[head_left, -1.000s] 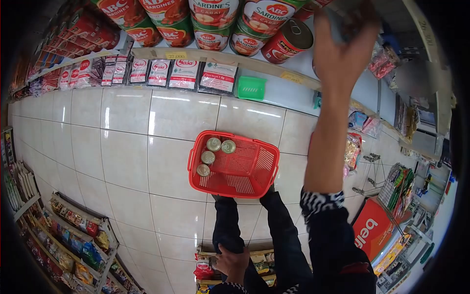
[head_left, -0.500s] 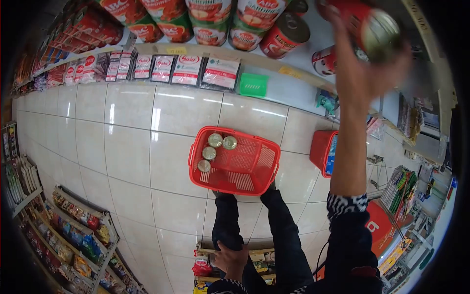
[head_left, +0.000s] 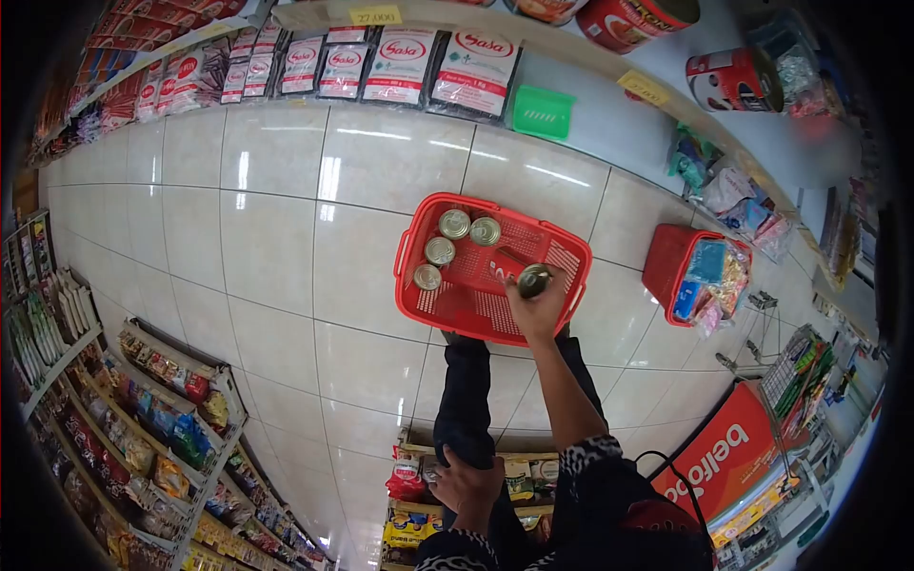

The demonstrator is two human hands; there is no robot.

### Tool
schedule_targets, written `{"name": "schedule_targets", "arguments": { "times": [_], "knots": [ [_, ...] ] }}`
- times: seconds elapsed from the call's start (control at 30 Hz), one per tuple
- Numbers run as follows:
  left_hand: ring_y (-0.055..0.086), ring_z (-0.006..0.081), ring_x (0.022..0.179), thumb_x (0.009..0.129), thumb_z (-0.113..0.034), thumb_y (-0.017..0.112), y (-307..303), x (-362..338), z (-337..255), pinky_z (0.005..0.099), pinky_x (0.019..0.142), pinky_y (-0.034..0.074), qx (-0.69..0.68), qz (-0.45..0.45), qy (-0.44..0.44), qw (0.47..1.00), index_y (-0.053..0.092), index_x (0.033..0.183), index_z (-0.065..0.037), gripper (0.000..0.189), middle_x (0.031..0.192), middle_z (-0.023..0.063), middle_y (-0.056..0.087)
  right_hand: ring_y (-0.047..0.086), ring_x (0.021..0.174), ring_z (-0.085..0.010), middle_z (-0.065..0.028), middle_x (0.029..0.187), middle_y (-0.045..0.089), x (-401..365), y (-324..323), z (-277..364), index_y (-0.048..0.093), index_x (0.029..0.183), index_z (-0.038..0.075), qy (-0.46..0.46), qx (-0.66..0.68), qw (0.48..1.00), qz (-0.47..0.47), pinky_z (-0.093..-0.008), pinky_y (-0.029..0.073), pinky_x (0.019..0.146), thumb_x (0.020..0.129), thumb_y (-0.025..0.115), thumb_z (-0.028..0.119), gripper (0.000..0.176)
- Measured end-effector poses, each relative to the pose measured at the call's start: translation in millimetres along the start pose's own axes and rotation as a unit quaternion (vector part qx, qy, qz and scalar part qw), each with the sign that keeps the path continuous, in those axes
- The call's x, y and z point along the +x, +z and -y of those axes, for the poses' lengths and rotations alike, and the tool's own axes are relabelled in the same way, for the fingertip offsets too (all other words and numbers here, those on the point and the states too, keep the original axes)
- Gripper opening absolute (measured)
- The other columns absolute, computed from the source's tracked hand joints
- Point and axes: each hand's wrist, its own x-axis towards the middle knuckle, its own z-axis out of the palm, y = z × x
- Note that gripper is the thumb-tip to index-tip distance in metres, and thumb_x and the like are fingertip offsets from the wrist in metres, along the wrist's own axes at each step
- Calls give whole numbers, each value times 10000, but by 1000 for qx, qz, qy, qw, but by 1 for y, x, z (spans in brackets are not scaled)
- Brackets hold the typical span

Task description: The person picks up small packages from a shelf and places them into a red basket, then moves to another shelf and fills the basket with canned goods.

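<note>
Reflecting light, glossy shop-floor tiles are supporting a red, slotted plastic basket; the right hand is gripping a cylindrical metal can at the basket's right end, the left hand resting loosely spread on dark trousers.

White packets marked Sasa line the low shelf, beneath a yellow price tag reading 27,000. A green tray lies just beside them. To the right, a red tub on the tiled floor holds plastic-wrapped goods. Snack bags fill racks at lower left; a red sign stands at lower right.
</note>
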Motion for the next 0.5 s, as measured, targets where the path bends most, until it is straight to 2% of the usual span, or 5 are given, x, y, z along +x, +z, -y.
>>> {"name": "schedule_targets", "arguments": {
  "times": [0.1, 0.13, 0.2, 0.3, 0.5],
  "knots": [
    [640, 392, 1307, 748, -674, 742, 12, 5, 5, 491, 1141, 425, 13, -3, -2, 1000, 354, 1647, -68, 1151, 1414, 280, 606, 709, 875, -385, -205, 992, 682, -10, 39, -43, 513, 1186, -33, -62, -153, 986, 15, -472, 581, 806, 734, 950, 212, 674],
    [624, 381, 1335, 750, -691, 736, 13, 6, 6, 491, 1151, 414, 22, 16, -13, 1000, 324, 1664, -87, 1170, 1434, 274, 598, 709, 875, -385, -205, 992, 682, -12, 54, -53, 513, 1186, -33, -56, -151, 987, 15, -472, 581, 806, 734, 950, 212, 674],
    [630, 377, 1324, 747, -701, 733, 19, 8, 10, 486, 1143, 419, 33, 17, -17, 999, 319, 1669, -97, 1177, 1425, 266, 605, 712, 981, -484, -272, 1054, 704, -17, 82, -64, 485, 1242, -40, 108, -184, 977, 30, -524, 582, 872, 724, 958, 265, 765],
    [652, 372, 1280, 729, -720, 734, 21, 10, 13, 468, 1112, 435, 43, 15, -22, 999, 315, 1674, -123, 1194, 1393, 248, 628, 715, 1023, -504, -305, 1083, 713, -14, 119, -63, 443, 1293, -39, 172, -196, 965, 30, -532, 587, 899, 718, 967, 279, 840],
    [667, 376, 1240, 716, -723, 741, 18, 12, 14, 459, 1083, 452, 46, 14, -21, 999, 324, 1666, -115, 1202, 1351, 247, 648, 673, 1167, -402, -253, 1258, 634, 4, 142, -79, 428, 1319, -24, 288, -121, 950, 25, -455, 549, 1016, 662, 1016, 239, 919]
  ]
}}
